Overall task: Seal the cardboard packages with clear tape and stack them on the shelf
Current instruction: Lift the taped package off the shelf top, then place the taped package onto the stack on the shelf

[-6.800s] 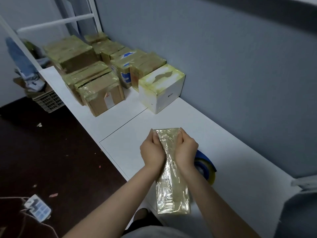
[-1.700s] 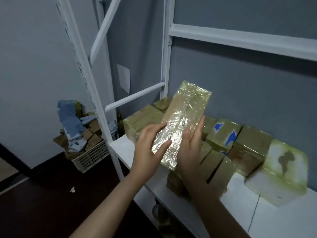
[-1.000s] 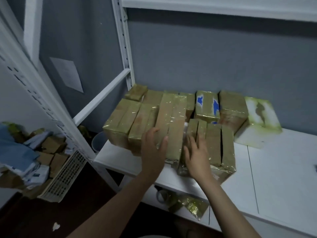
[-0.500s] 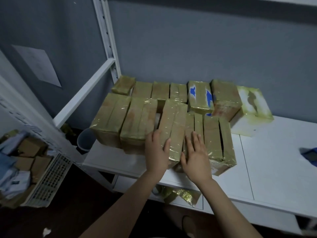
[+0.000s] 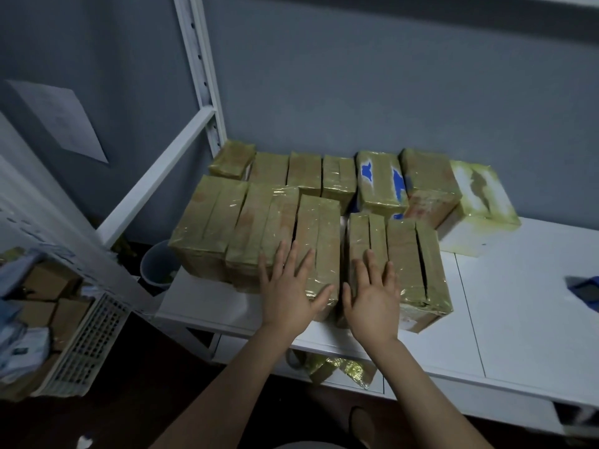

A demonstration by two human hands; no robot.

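- Apparently finishing the stacking step: pressing the long taped package [image 5: 319, 228] into the front row on the white shelf [image 5: 518, 303].
- Resting the left hand [image 5: 288, 293] flat over its near end, fingers straight and spread, gripping nothing.
- Laying the right hand [image 5: 372, 299] equally flat on the neighbouring package [image 5: 366, 234].
- Likely needing next: lifting both hands clear, then fetching another box for sealing.

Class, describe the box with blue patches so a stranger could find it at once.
Start at the white shelf against the grey wall. In the back row of taped boxes, count third from the right. Only that box shows blue patches on top.
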